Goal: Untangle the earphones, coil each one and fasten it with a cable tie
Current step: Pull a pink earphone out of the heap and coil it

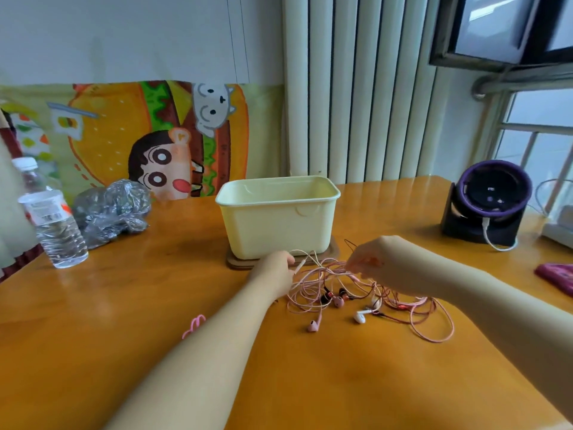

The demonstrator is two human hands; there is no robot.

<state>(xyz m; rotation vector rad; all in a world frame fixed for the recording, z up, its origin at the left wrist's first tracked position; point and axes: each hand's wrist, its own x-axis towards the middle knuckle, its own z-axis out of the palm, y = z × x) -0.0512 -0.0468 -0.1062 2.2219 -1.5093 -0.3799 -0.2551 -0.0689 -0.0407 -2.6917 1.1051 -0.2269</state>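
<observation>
Near the middle of the table (124, 305), the left hand (274, 270) pinches a white cord (300, 267) and the right hand (370, 262) pinches pink cords (328, 269) of the tangled earphones (341, 297).

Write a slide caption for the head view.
Left hand and right hand pinch cables of tangled pink, white and red earphones near a pale yellow plastic box.

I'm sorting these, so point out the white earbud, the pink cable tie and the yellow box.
white earbud (359, 317): head view, on its rounded body.
pink cable tie (194, 324): head view, on its looped middle.
yellow box (279, 225): head view, on its front wall.
</observation>
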